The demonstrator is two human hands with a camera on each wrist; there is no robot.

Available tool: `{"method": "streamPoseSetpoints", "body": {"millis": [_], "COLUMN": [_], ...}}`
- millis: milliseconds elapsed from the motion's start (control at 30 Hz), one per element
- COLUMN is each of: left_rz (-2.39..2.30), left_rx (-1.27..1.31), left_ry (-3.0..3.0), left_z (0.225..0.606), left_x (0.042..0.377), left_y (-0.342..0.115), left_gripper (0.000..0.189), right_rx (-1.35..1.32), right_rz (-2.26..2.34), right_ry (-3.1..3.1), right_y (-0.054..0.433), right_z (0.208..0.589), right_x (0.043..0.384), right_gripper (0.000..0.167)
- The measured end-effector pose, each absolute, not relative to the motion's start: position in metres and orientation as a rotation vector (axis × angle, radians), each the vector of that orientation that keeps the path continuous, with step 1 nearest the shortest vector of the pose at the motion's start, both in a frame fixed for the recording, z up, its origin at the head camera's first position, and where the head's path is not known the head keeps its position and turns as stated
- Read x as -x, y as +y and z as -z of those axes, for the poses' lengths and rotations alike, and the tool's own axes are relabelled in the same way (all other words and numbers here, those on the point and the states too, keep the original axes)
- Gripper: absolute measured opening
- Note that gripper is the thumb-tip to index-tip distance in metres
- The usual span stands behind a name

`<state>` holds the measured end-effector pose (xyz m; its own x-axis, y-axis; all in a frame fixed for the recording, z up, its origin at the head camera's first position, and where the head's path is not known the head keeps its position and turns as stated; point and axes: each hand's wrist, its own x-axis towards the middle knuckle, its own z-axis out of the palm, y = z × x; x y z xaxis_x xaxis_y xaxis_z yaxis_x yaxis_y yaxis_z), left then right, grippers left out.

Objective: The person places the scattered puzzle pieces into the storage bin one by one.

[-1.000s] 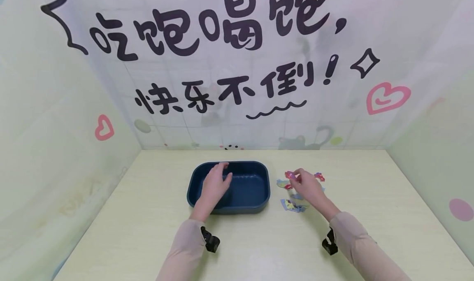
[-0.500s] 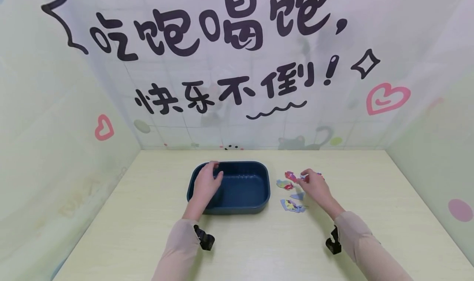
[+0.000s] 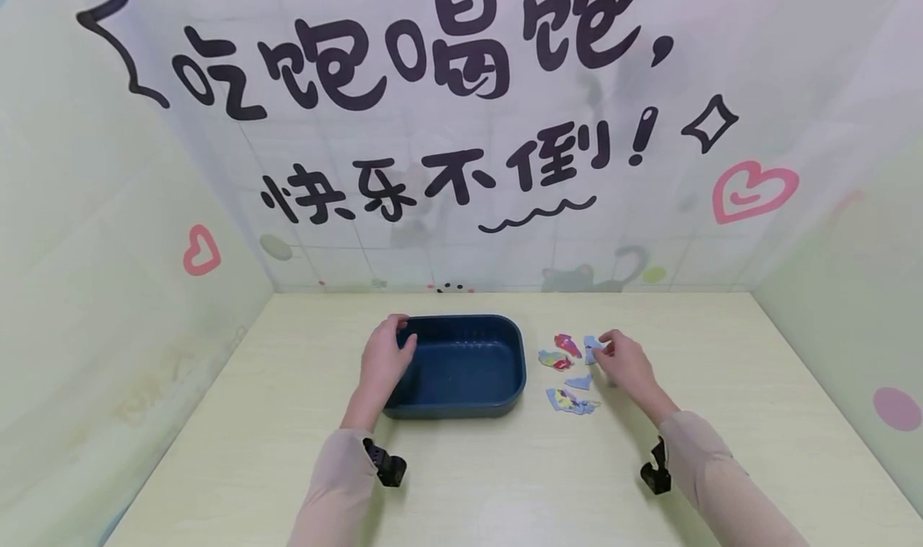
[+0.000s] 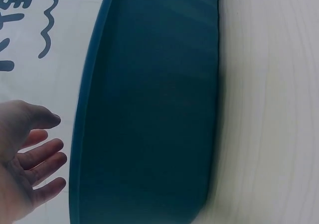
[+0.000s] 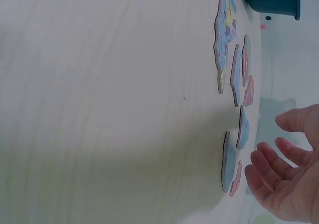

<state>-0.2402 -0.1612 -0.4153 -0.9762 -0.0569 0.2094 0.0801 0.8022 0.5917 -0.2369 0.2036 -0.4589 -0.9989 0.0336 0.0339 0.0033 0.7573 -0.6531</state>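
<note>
A dark blue plastic tub (image 3: 461, 371) stands at the middle of the pale table. My left hand (image 3: 392, 335) is at the tub's left rim with straight, relaxed fingers and holds nothing. The left wrist view shows this hand (image 4: 50, 144) just outside the tub (image 4: 149, 109). Several coloured puzzle pieces (image 3: 566, 371) lie flat to the right of the tub. My right hand (image 3: 606, 345) hovers at their right edge, beside a light blue piece (image 3: 593, 347). In the right wrist view its fingers (image 5: 266, 159) are loosely curled above the pieces (image 5: 234, 84), with nothing between them.
The table (image 3: 505, 467) is boxed in by a printed back wall (image 3: 461, 130) and pale side walls on the left and right. A black clip sits on each sleeve, left clip (image 3: 385, 467) and right clip (image 3: 658, 476).
My left hand has slid from inside the tub out to its left rim. My right hand has drawn back to the right, off the pink pieces.
</note>
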Motion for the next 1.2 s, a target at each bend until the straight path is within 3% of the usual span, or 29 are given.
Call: {"method": "streamPoseSetpoints", "body": {"millis": [767,1200], "left_rz": [0.905,1.036], "left_rx": [-0.101,-0.152], "left_ry": [-2.77,-2.855], "left_z": [0.428,0.441], "left_x": [0.246,0.251], "left_y": [-0.196,-0.21], "left_gripper": [0.043,0.049], "right_rx": [0.176,0.248], "right_rz": [-1.07,-1.04], "right_ry": [-2.909,-2.948], "right_y": [0.229,0.239], "right_z": [0.469,0.47], "right_x": [0.242,0.246], "right_gripper": [0.03,0.041]}}
